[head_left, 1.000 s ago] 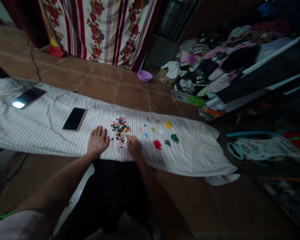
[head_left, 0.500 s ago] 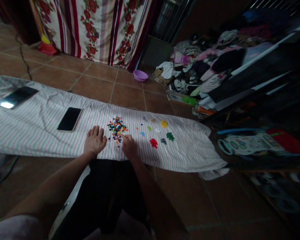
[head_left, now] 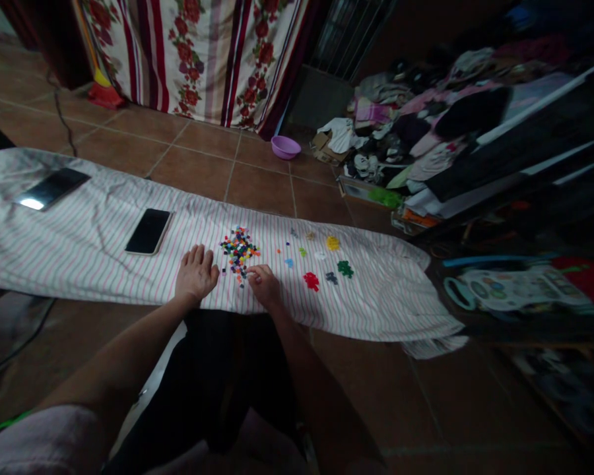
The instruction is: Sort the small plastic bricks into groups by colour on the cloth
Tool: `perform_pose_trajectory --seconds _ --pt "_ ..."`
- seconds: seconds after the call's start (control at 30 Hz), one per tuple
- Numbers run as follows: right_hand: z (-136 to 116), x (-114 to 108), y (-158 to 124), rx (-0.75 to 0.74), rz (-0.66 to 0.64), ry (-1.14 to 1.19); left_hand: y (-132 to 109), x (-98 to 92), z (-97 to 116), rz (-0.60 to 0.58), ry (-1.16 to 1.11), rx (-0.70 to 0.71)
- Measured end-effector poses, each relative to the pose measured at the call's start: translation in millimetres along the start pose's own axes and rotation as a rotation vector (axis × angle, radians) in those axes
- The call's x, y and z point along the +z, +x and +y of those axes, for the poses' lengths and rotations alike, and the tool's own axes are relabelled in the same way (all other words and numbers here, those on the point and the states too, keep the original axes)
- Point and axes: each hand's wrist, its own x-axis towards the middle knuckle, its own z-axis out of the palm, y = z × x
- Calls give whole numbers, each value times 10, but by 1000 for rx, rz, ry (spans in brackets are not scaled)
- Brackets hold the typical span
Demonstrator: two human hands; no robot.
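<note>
The right hand [head_left: 264,286] was at the near right edge of a mixed pile [head_left: 239,251] of small coloured pieces, its thumb and index finger narrowed towards each other; whether a piece sat between them was too small to tell. The left hand [head_left: 197,275] lay flat, palm down and fingers extended, on a striped cloth [head_left: 376,297], with the pile just to its right.

The cloth, pale with thin pink and grey-green lines, ran out on both sides of the hands and was creased in places. Nearest to the right of the right hand lay a red group [head_left: 311,281] of pieces, then a dark grey group [head_left: 331,278] and a green group [head_left: 345,269]. Farther forward on that side were a light blue group [head_left: 289,262] and a yellow group [head_left: 332,243]. Left of the left hand lay a phone [head_left: 149,232], and well beyond it a dark glossy device [head_left: 53,189] with a bright reflection.

Ahead of both hands, past the cloth, a brown tiled floor [head_left: 202,168] held a purple basin [head_left: 286,148] and a red broom head [head_left: 105,94] beside a flowered curtain [head_left: 202,59]. Forward and right of the right hand, clothes [head_left: 386,112] were heaped in dim light.
</note>
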Motion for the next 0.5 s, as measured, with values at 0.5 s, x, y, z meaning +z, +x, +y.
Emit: perform_pose_trajectory --seconds 0.5 --pt "-52 63 24 81 -30 -32 8 -8 4 -25 31 -5"
